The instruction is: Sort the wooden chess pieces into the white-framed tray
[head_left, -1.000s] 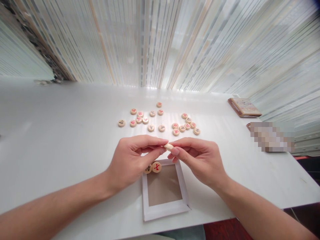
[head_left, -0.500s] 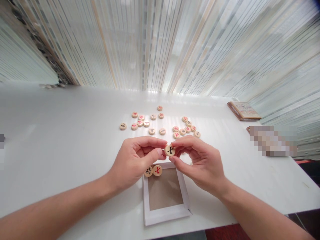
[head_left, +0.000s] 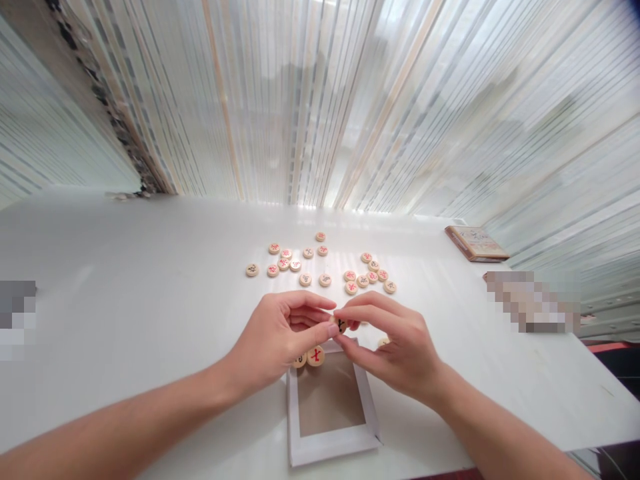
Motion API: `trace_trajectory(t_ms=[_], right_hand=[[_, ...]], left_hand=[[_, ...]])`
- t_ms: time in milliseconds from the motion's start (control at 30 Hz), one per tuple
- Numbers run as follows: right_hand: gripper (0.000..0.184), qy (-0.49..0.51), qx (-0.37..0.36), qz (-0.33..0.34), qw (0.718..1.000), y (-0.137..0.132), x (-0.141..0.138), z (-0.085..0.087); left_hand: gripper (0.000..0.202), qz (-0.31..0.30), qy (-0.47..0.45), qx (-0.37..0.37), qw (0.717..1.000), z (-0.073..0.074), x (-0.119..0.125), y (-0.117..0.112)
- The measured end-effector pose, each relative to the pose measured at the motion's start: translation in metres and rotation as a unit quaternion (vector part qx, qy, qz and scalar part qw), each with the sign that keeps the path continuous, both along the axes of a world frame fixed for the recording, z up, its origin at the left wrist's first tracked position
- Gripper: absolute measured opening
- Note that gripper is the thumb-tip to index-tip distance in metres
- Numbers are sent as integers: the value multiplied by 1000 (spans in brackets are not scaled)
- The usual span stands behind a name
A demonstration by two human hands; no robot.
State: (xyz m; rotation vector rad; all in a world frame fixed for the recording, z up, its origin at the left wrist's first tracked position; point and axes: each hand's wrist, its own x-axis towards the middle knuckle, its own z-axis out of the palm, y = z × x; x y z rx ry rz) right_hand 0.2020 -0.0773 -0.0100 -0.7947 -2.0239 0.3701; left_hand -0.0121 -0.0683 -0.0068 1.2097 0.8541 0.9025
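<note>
A round wooden Chinese chess piece (head_left: 342,325) with a black character is between my two hands, over the far edge of a shallow white box (head_left: 334,445). The thumb and fingers of my right hand (head_left: 395,340) pinch it. From the other side my left hand (head_left: 280,333) touches it with the thumb, its fingers curled behind. Inside the box, at its far left corner, lie a red-character piece (head_left: 315,356) and a black-character piece (head_left: 299,360), the latter partly covered by my left hand. One more piece (head_left: 384,342) shows partly behind my right hand.
Loose red and black chess pieces (head_left: 305,279) lie scattered on the white table (head_left: 165,287) beyond my hands. To the right are a flat brown-edged box (head_left: 477,243) and a blurred-out item (head_left: 533,303). A striped string curtain (head_left: 320,100) hangs along the far edge.
The view has tilted up, so everything sits lower. The held piece has turned, its face now less visible between my fingers, and my right fingers have closed further over it.
</note>
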Motion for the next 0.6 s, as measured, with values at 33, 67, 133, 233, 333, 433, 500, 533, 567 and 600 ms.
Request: trace_trajectory(t_ms=[33,67,133,233,333,433,500,533,567,600], right_hand=[[23,-4,-4,1,1000,0,0,0],[23,-8,-9,3,1000,1,0,0],[23,-15,-23,7,1000,1,2,0],[22,-30,-57,11,998,3,7,2],[17,-86,-127,39,987,4,16,7],[12,-158,-188,64,967,6,22,14],[9,-195,-211,80,954,6,24,17],[9,-210,-219,88,949,7,23,17],[8,-220,-221,95,945,6,23,17],[9,-227,-215,96,945,6,22,16]], left_hand=[[25,-1,14,11,1000,0,0,0],[26,-3,28,24,999,0,-1,0],[24,2,66,61,996,1,-2,2],[20,33,151,135,979,1,-6,8],[20,65,209,183,959,-4,-10,17],[23,77,199,174,961,-14,-12,24],[23,91,185,183,961,-19,-13,25],[22,101,182,200,957,-21,-13,24],[20,113,181,223,951,-22,-12,24],[19,123,182,245,944,-22,-12,23]])
